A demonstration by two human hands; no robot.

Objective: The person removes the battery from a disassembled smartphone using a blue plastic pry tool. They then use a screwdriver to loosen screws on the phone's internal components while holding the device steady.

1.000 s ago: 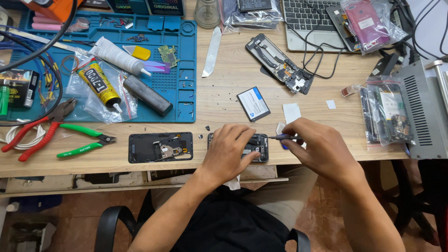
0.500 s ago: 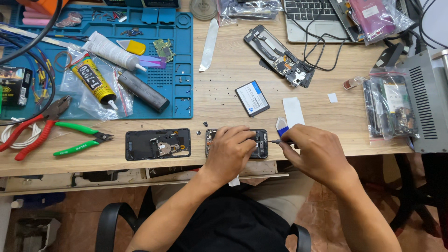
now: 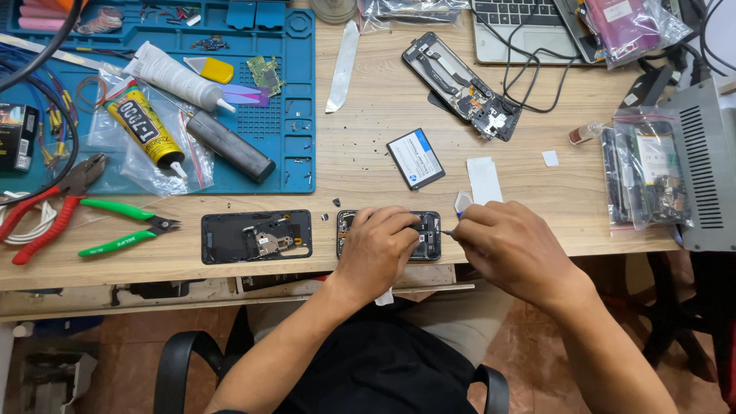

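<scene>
An opened black phone (image 3: pixel 426 234) lies near the front edge of the wooden table (image 3: pixel 368 115). My left hand (image 3: pixel 377 244) rests on top of it and holds it down, covering most of its inside. My right hand (image 3: pixel 502 245) is closed around a thin tool whose tip touches the phone's right end. A small blue-and-white pick (image 3: pixel 462 202) lies just behind my right hand. To the left lies a separate black phone back frame (image 3: pixel 257 236).
A phone battery (image 3: pixel 415 158) and a white strip (image 3: pixel 484 179) lie behind the phone. Another dismantled phone (image 3: pixel 462 85) lies farther back. A blue work mat (image 3: pixel 253 107) holds glue tubes and a dark cylinder. Green and red pliers (image 3: pixel 123 230) lie at left; a grey machine (image 3: pixel 709 165) stands at right.
My right hand has shifted slightly toward the phone's right end, and the pick it was touching now lies free on the table. My left hand stays on the phone.
</scene>
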